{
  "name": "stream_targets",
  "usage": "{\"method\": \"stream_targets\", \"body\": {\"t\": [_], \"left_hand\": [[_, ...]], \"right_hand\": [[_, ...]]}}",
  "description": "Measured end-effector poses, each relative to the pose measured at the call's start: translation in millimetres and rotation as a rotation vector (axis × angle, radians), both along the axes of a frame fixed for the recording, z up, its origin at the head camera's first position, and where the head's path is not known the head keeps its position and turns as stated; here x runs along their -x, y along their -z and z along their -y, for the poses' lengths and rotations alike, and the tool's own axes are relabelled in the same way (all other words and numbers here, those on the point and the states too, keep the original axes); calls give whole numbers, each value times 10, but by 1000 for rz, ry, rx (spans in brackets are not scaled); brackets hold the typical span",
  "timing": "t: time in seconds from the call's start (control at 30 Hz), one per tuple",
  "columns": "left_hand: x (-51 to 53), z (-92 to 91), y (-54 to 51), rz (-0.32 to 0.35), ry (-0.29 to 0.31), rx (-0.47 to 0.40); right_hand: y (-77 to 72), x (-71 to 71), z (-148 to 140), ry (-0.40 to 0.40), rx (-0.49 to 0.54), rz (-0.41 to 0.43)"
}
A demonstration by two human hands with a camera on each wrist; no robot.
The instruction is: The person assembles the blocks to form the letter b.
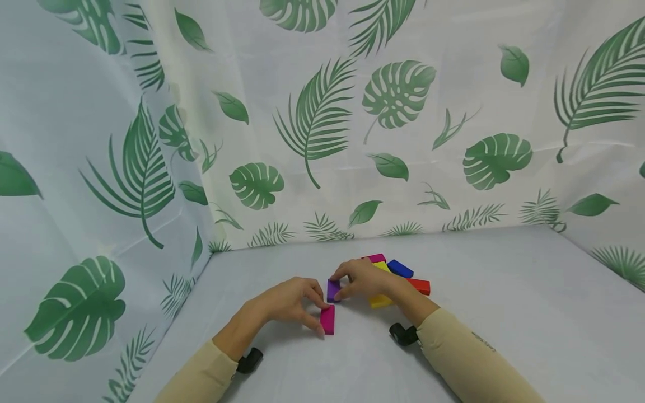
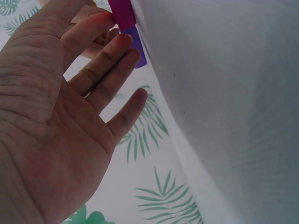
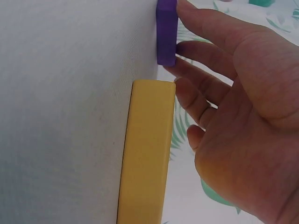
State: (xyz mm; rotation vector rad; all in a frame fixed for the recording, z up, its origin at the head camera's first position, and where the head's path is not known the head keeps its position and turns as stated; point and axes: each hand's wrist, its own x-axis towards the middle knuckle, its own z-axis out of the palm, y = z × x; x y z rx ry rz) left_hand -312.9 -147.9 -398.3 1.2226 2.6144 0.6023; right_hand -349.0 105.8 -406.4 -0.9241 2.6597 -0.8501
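Note:
In the head view a magenta block [image 1: 328,321] lies flat on the table, its ends between the thumb and index finger of my left hand [image 1: 294,301]. Just beyond it is a purple block [image 1: 332,289], pinched by the thumb and index finger of my right hand [image 1: 364,277]. The left wrist view has the magenta block [image 2: 122,13] in line with the purple block [image 2: 137,49], with the left hand's other fingers spread out. A yellow block [image 3: 147,151] lies near the right hand's fingers in the right wrist view, nearer the camera than the purple block [image 3: 167,35].
Beside and partly behind the right hand, a loose group holds another magenta block [image 1: 375,258], a blue block [image 1: 400,268], a red block [image 1: 420,286] and yellow pieces [image 1: 381,301]. Leaf-patterned curtains [image 1: 322,151] rise at the back and sides of the white table [image 1: 504,313].

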Motion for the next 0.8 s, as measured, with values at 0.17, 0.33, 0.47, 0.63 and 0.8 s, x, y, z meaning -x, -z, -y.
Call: {"method": "stream_targets", "body": {"t": [0.17, 0.33, 0.47, 0.63, 0.8], "left_hand": [[-11, 4, -4, 13, 12, -7], [-14, 6, -3, 34, 8, -5], [-15, 8, -2, 37, 5, 0], [-16, 5, -6, 35, 8, 2], [-29, -3, -16, 23, 9, 9]], "right_hand": [[10, 2, 8, 3, -7, 3], [16, 4, 9, -9, -1, 17], [16, -9, 18, -26, 9, 24], [4, -30, 36, -40, 24, 35], [-2, -35, 40, -50, 26, 46]]}}
